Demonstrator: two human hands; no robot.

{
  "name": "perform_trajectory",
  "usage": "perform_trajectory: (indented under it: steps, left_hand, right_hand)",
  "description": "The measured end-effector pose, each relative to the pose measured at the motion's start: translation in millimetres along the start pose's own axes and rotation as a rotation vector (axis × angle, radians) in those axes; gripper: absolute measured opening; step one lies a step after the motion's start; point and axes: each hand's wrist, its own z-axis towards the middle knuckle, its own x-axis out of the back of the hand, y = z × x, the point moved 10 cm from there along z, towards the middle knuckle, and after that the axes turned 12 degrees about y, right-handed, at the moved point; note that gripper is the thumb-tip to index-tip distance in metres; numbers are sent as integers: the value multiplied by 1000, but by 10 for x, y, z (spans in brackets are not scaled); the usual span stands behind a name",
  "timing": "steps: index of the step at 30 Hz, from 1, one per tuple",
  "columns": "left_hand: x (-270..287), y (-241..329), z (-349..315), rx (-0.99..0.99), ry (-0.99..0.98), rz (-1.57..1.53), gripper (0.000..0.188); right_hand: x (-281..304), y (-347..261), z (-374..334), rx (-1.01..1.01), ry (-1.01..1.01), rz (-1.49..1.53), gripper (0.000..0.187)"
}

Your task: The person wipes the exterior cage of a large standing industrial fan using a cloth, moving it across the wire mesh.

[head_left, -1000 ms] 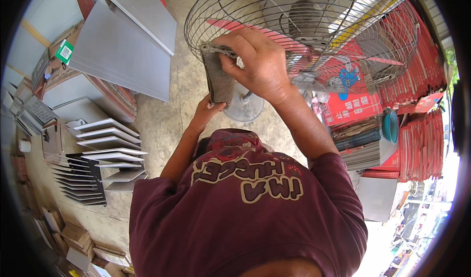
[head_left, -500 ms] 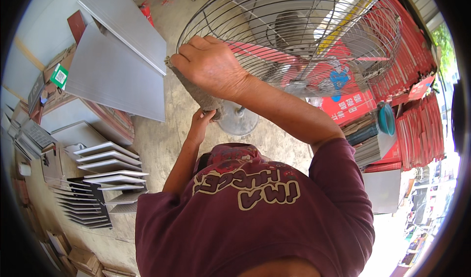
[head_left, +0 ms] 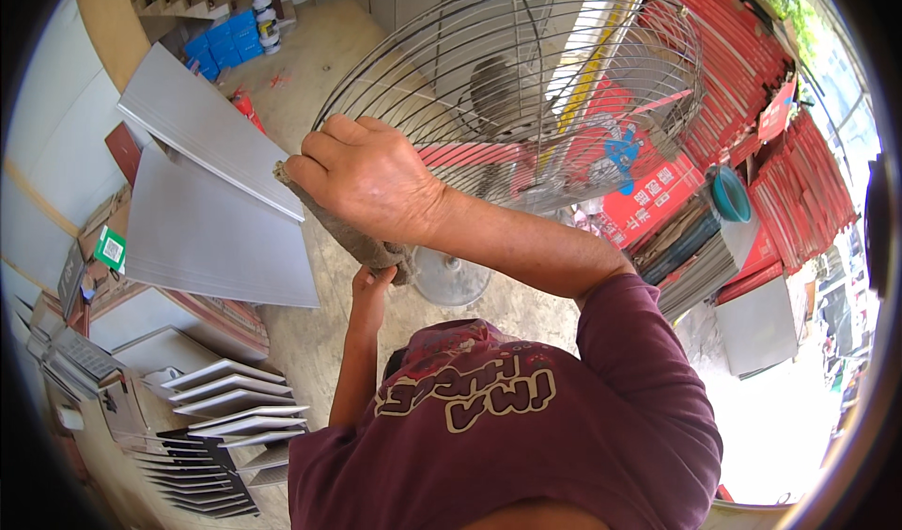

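Note:
A large floor fan with a dark wire guard [head_left: 512,60] stands in front of me, its round base [head_left: 451,276] on the floor. My right hand [head_left: 371,173] is closed on the upper end of a dirty grey-brown rag [head_left: 338,225], right beside the guard's left rim. Whether its fingers also grip the wire cannot be made out. From there the rag hangs down to the lower right. Below, my left hand [head_left: 374,284] pinches the rag's lower end, with part of its fingers hidden behind the cloth. Through the wires show pinkish-red blades [head_left: 474,152].
Large grey panels [head_left: 221,225] lean at the left, above a rack of tile samples [head_left: 235,389]. Red cartons [head_left: 728,51] are stacked at the right, near a teal basin [head_left: 731,194]. Blue boxes [head_left: 225,43] sit by the stairs at the far left.
My view has tilted up and turned, so the stairs and more of the far floor show. Both hands keep hold of the rag beside the fan guard, with little change in their grip.

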Motion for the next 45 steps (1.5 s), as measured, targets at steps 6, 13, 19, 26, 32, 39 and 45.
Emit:
perform_trajectory:
  steps: [6,13,19,26,32,39,45]
  left_hand:
    - [-299,360,-87,-96,-91,-43,36]
    - [-520,627,-170,-144,-127,-106,48]
    - [-779,727,-191,-159,-189,-90,52]
    - [-1115,812,-234,-162,-222,-107,47]
    - [-1341,770,-233,-142,-246,-73,44]
    - [-1752,870,-315,-174,-294,-10,45]
    - [-2142,976,-338,-211,-320,60,41]
  right_hand:
    - [445,274,98,-53,154,-68,26]
    - [954,575,98,-119,284,-123,29]
    - [1345,790,43,-100,451,-192,19]
    - [1718,1066,-71,-162,522,-226,25]
    - [2008,1319,-234,-226,551,-249,26]
    - [2383,1597,-445,-311,596,-323,22]
    - [2785,1744,-611,-377,685,-383,21]
